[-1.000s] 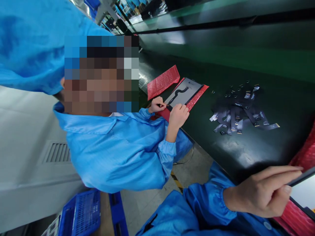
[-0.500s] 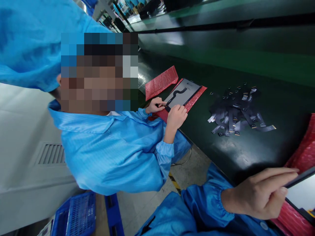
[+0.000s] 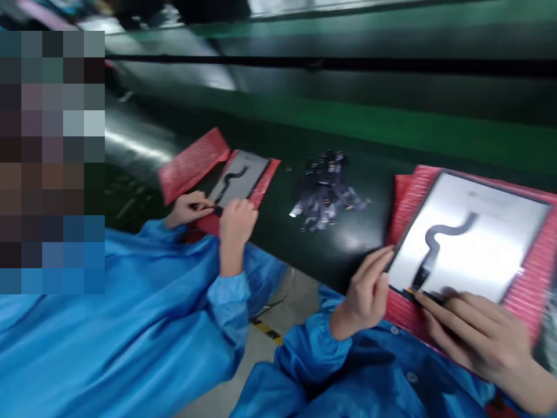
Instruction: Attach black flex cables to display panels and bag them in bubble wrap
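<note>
A display panel (image 3: 491,255) with a bright silver-white back lies tilted on red bubble wrap (image 3: 533,290) in front of me. A dark, S-shaped flex cable (image 3: 431,241) rests on it, its lower end at the panel's near edge. My left hand (image 3: 364,290) is closed on the panel's left edge, thumb and fingers together. At the cable's lower end, my right hand (image 3: 483,331) has its index fingertip on the connector and its thumb below, in a pinch. The other right fingers bend over the panel's near edge. Some blur softens the view.
Loose flex cables (image 3: 326,191) form a pile on the dark green table (image 3: 369,168). At left, a co-worker's hands (image 3: 235,232) work on another panel (image 3: 248,165), with folded red bubble wrap (image 3: 195,162) beside it. A raised ledge (image 3: 348,87) runs along the back.
The view has swung right, bringing my panel, its cable and my right hand into sight. My left hand stays at the panel's edge. The co-worker's hands remain at their panel.
</note>
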Demonstrator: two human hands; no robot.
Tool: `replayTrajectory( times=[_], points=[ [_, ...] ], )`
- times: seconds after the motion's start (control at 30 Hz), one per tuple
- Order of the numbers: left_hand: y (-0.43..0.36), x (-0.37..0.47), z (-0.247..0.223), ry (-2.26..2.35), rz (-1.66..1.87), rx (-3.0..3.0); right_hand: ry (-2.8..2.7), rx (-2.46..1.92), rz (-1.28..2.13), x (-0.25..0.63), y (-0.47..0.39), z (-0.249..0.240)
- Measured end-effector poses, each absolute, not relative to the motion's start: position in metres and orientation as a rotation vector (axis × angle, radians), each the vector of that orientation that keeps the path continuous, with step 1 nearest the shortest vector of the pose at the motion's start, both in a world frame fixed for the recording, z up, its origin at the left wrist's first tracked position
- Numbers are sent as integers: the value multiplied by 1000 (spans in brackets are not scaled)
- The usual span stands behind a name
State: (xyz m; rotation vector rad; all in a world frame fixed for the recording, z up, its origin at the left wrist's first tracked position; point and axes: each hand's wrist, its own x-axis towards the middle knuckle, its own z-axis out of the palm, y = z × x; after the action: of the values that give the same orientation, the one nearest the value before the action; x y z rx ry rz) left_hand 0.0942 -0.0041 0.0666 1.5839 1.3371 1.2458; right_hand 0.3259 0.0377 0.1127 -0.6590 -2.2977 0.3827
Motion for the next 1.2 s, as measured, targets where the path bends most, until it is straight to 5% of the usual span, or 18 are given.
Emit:
replayTrajectory(
  times=[0.77,1.2],
  points=[
    [10,63,93,1427,1358,1424,-2047,-803,285,292,38,152],
    [106,-15,108,1407,996,865,-1547,-1459,566,310,25,83]
  ],
)
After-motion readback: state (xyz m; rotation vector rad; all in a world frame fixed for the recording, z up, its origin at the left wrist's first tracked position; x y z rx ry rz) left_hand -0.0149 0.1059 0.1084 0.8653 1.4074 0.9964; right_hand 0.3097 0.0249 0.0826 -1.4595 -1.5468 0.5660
